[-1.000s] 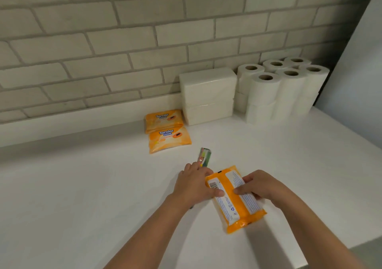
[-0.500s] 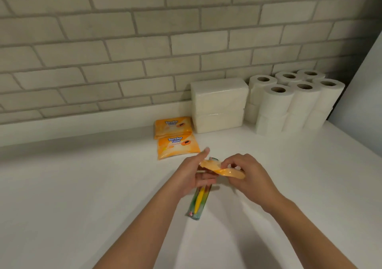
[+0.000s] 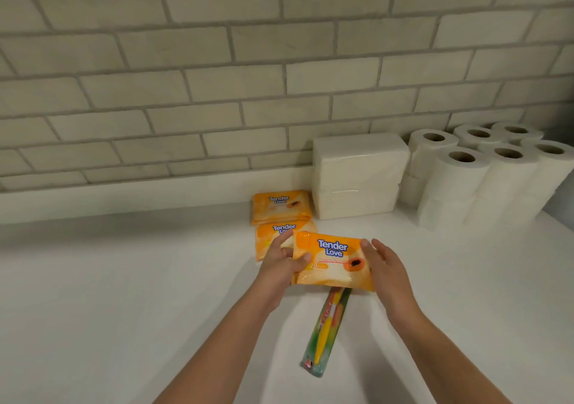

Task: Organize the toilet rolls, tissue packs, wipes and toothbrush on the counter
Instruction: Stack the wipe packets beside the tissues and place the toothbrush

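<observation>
An orange wipes pack (image 3: 332, 260) with its label up is held between both hands just above the counter. My left hand (image 3: 279, 267) grips its left edge, thumb on top. My right hand (image 3: 385, 267) presses straight fingers against its right edge. Two more orange wipes packs (image 3: 281, 206) (image 3: 270, 236) lie in a row behind, next to the wall. A packaged toothbrush (image 3: 326, 332) lies on the counter under and in front of the held pack. Two stacked white tissue packs (image 3: 357, 173) stand at the wall, with several toilet rolls (image 3: 484, 176) stacked to their right.
The white counter (image 3: 124, 295) runs left along a grey brick wall (image 3: 217, 77) with a low white ledge. A grey side wall (image 3: 562, 211) bounds the toilet rolls at the far right.
The wipes pack was flipped from its back side to label up and moved away from me, towards the two other packs. The toothbrush is now uncovered in front of it.
</observation>
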